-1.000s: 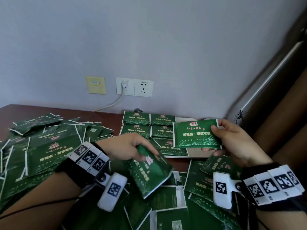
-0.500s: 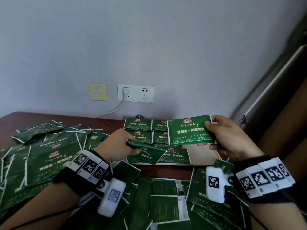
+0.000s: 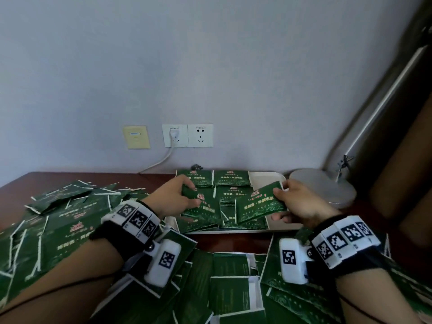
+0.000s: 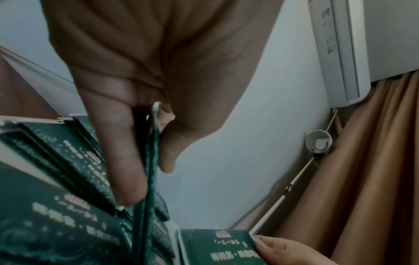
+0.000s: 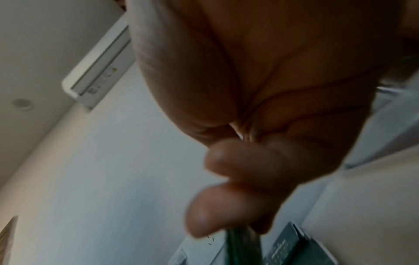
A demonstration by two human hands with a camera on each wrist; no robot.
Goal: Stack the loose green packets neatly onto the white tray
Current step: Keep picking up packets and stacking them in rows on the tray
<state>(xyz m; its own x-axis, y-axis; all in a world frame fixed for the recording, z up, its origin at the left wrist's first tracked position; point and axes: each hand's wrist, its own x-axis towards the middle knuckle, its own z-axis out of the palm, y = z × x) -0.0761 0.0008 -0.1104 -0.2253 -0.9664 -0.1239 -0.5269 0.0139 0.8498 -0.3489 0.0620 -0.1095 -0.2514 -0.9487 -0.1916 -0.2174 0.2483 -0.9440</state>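
Note:
The white tray [image 3: 265,181] lies at the back of the table by the wall, with several green packets laid flat in rows on it. My left hand [image 3: 180,198] pinches one green packet [image 3: 201,212] low over the tray's front left part; the left wrist view shows that packet [image 4: 149,179] edge-on between thumb and fingers. My right hand [image 3: 294,202] grips another green packet [image 3: 259,203], tilted above the tray's front right; it shows edge-on [image 5: 243,247] in the right wrist view.
Loose green packets [image 3: 58,220] cover the brown table at the left and the near side [image 3: 229,281]. A grey round lamp base [image 3: 325,187] stands right of the tray. Wall sockets [image 3: 187,135] with a plugged cable sit behind. Brown curtain hangs at the right.
Both hands have moved forward and down to the tray, each carrying its packet. The right packet has dropped from above the tray's back to just over its front right.

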